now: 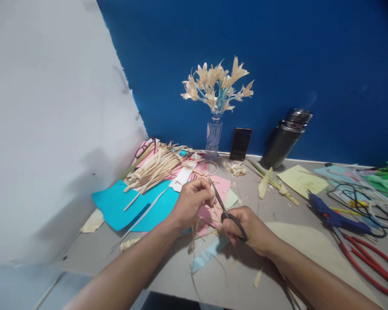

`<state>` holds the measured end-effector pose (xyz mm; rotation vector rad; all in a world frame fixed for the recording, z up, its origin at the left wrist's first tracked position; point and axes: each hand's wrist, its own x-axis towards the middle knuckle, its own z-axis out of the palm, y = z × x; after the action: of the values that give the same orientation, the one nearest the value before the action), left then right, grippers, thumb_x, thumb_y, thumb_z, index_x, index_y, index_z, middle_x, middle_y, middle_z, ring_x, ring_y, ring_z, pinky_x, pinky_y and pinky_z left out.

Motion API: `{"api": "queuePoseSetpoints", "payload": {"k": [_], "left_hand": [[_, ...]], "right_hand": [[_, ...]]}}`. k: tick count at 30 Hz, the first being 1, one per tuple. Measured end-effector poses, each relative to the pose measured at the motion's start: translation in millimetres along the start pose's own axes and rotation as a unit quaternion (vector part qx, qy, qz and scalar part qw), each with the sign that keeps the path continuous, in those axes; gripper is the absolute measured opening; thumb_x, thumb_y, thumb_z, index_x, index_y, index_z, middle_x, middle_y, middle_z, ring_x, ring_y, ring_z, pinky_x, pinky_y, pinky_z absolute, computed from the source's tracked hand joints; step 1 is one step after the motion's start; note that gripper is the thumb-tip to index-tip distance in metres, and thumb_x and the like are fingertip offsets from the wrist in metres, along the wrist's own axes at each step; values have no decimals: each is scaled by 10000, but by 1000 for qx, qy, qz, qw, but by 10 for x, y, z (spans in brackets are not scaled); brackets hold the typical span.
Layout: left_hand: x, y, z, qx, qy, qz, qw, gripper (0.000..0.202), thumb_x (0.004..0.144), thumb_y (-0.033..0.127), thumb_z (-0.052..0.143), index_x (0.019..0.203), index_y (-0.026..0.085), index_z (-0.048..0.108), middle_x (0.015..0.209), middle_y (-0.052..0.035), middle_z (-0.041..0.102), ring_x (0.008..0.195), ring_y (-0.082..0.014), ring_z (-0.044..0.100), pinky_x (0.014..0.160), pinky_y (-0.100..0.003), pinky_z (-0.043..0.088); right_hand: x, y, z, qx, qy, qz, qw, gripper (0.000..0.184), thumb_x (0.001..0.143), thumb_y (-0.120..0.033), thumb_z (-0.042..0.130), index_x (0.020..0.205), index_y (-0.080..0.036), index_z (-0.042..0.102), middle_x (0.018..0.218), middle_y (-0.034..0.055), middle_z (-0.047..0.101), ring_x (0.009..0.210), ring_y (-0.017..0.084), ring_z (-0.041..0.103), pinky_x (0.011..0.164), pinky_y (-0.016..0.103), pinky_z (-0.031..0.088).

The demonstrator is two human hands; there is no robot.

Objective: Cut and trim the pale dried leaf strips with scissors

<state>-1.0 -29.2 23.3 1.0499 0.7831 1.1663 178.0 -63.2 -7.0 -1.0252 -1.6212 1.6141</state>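
The left hand [191, 203] pinches what seems a small pale scrap [212, 196], just beside the blades of the scissors [220, 201], above the pink paper [225, 183]. The right hand [249, 229] grips the scissors by their dark handles [241, 229]. A bundle of dry strips [155, 165] lies by the blue paper [111, 209]; pale flowers [218, 82] stand in a bottle [214, 140] behind.

In front of you is a gray tabletop [177, 280]. At twelve o'clock stand a clear bottle [214, 140] and a dark phone [241, 145]; at one, a dark flask [282, 146]; at two, a yellow sheet [305, 183]; at three, a blue glue gun [339, 218]; at four, red-handled scissors [370, 258]; at seven, a pale blue strip [203, 259]; at nine, bright blue paper [111, 206].
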Motion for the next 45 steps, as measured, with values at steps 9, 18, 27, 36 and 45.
{"api": "queuePoseSetpoints", "payload": {"k": [9,18,27,36,45], "left_hand": [[-1,28,1,-13,-6,-6,1000,123,646,101,625,604,166,529,526,12,566,511,-106,519,549,-239,391],[-2,70,-8,-16,-15,-44,999,107,646,105,626,620,162,540,534,4,571,511,-105,521,531,-229,377],[12,22,-39,8,-17,-25,1000,113,639,73,606,599,157,543,521,20,548,511,-94,503,533,-227,369],[9,-3,-14,-12,-20,-88,996,147,676,196,728,677,144,591,611,6,600,564,-89,543,566,-215,420],[-34,-134,100,-40,-4,-145,989,243,684,292,774,722,159,574,578,14,579,467,-98,537,467,-211,412]], "right_hand": [[-9,-8,-9,-16,1,17,1000,564,758,-650,672,525,-150,556,464,-13,503,469,86,404,492,241,291],[-7,-13,-57,-22,-21,8,1000,525,792,-615,662,568,-144,600,515,7,573,494,93,438,498,240,305],[-6,-10,-52,-4,-12,19,1000,510,772,-598,685,559,-148,575,472,-15,536,465,80,400,486,233,288],[23,-80,-47,119,117,32,985,341,696,-455,788,676,-159,618,576,-2,596,484,119,514,475,245,381],[51,-83,7,190,161,4,968,371,612,-320,845,858,-174,610,718,13,664,602,160,614,575,276,479]]}}
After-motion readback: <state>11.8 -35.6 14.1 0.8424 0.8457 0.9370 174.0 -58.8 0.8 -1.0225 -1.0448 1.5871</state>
